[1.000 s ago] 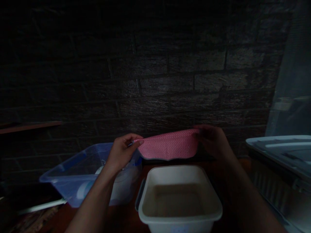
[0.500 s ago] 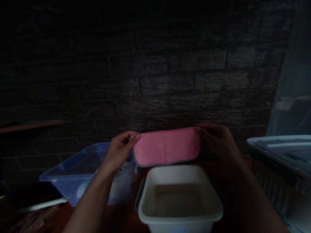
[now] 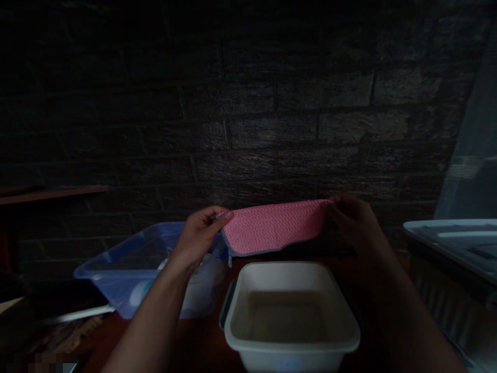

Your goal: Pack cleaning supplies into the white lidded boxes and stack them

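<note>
A pink textured cloth [image 3: 272, 227] with a dark stitched edge is stretched between both hands, above the far rim of a white plastic tub [image 3: 236, 295]. My left hand [image 3: 200, 235] pinches its left corner with thumb and fingers closed. At the cloth's right corner, my right hand [image 3: 355, 223] grips it, fingers closed. The cloth hangs folded, its lower edge slanting up to the right. The tub below holds what looks like murky liquid.
A clear blue plastic bin [image 3: 116, 272] with white items inside sits at the left on the reddish table. A grey lidded container [image 3: 450, 241] stands at the right. A dark brick wall [image 3: 248, 119] rises close behind. A wooden shelf [image 3: 50, 194] juts at far left.
The cloth's lower right part has lifted, so its bottom edge now slants upward to the right. Both hands keep their grips and have shifted slightly right in view.
</note>
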`<state>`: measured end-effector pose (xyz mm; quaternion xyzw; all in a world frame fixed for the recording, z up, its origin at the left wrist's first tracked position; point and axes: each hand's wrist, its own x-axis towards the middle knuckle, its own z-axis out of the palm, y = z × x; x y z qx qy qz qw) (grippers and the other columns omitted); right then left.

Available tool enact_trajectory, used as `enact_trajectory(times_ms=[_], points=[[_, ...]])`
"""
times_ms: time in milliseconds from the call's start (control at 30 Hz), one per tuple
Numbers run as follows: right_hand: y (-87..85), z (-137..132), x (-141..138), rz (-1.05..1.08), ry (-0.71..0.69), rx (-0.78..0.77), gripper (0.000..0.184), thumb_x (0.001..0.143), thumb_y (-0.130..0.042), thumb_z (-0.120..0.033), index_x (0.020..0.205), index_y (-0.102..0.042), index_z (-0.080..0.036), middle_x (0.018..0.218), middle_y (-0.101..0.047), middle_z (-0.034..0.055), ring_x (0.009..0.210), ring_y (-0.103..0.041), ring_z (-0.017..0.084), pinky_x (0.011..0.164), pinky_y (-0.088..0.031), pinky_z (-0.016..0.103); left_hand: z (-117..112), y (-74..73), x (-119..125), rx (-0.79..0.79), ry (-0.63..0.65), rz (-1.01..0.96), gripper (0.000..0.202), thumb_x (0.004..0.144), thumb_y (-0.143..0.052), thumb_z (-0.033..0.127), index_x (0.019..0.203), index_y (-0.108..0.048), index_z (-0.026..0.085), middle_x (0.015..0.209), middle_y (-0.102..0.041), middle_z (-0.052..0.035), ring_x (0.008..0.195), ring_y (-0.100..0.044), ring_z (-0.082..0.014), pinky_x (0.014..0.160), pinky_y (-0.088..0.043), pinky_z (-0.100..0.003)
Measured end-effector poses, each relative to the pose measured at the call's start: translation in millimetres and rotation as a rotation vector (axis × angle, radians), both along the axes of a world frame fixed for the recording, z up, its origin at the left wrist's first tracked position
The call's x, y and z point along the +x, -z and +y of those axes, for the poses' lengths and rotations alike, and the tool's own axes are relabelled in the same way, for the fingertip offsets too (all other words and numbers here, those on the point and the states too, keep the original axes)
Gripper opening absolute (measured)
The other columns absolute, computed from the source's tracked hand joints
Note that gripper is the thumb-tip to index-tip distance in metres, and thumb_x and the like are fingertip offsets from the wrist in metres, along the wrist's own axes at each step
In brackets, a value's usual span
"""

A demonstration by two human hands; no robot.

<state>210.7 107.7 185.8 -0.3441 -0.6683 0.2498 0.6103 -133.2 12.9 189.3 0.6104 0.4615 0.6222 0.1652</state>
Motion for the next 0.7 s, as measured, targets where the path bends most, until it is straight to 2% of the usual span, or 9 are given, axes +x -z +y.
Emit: enact_trajectory(times_ms=[167,267,333,433,533,600,700], points=[[-2.2,-8,-3,-0.019,0.015,-0.062,0.031,0.083,-0.074,-0.047,0.088,-0.07,-0.017,0.063,-0.063,0.0013,0.052,-0.054,0.015,0.044,-0.037,0.024,-3,-2.0,2,-0.005,-0.06,0.056,0.024,0.082,-0.083,0.039,0.086,-0.077,0.016,0.077,-0.07,0.0003,0.069,-0.059,-0.011,0.065,-0.044,-0.02],[-3.8,-15,-2,-0.016,0.023,-0.083,0.03,0.083,-0.075,-0.046,0.09,-0.07,-0.018,0.067,-0.07,0.0043,0.055,-0.064,0.019,0.047,-0.048,0.027,-6,-2.9,5,-0.041,-0.098,0.074,0.026,0.082,-0.083,0.04,0.087,-0.077,0.015,0.061,-0.064,0.0032,0.054,-0.053,-0.0087,0.053,-0.038,-0.019],[-4.1,-21,2,-0.03,-0.019,-0.087,0.028,0.083,-0.076,-0.044,0.094,-0.073,-0.018,0.078,-0.076,0.0074,0.067,-0.072,0.023,0.057,-0.056,0.03,-10,-3.9,8,-0.075,-0.074,0.075,0.027,0.083,-0.081,0.04,0.089,-0.076,0.015,0.055,-0.063,0.0036,0.049,-0.052,-0.0087,0.049,-0.038,-0.019],[-0.6,-29,13,-0.15,-0.06,-0.052,0.027,0.085,-0.075,-0.04,0.101,-0.078,-0.019,0.091,-0.08,0.0084,0.083,-0.076,0.027,0.07,-0.06,0.035,-19,-5.4,10,-0.121,0.011,0.087,0.025,0.085,-0.08,0.038,0.093,-0.076,0.014,0.067,-0.074,-0.0019,0.058,-0.064,-0.012,0.057,-0.048,-0.02],[7.3,-39,26,-0.298,-0.055,0.022,0.023,0.085,-0.074,-0.033,0.104,-0.08,-0.022,0.101,-0.081,0.0065,0.094,-0.076,0.029,0.08,-0.06,0.038,-32,-3.1,7,-0.147,0.07,0.127,0.024,0.083,-0.083,0.034,0.097,-0.077,0.016,0.082,-0.079,-0.0037,0.072,-0.07,-0.0131,0.067,-0.053,-0.02],[14.0,-49,31,-0.347,-0.055,0.031,0.022,0.084,-0.074,-0.03,0.103,-0.081,-0.023,0.103,-0.081,0.0065,0.097,-0.075,0.03,0.082,-0.059,0.038,-41,2.0,3,-0.177,0.11,0.134,0.025,0.083,-0.083,0.033,0.102,-0.077,0.018,0.088,-0.08,-0.0035,0.077,-0.071,-0.0135,0.071,-0.054,-0.02],[24.2,-67,30,-0.379,-0.04,-0.012,0.019,0.084,-0.073,-0.031,0.096,-0.082,-0.02,0.096,-0.08,0.0088,0.092,-0.074,0.029,0.076,-0.057,0.036,-53,13.0,-3,-0.225,0.163,0.13,0.024,0.085,-0.081,0.032,0.104,-0.078,0.018,0.093,-0.081,-0.0043,0.083,-0.072,-0.0148,0.076,-0.055,-0.021]])
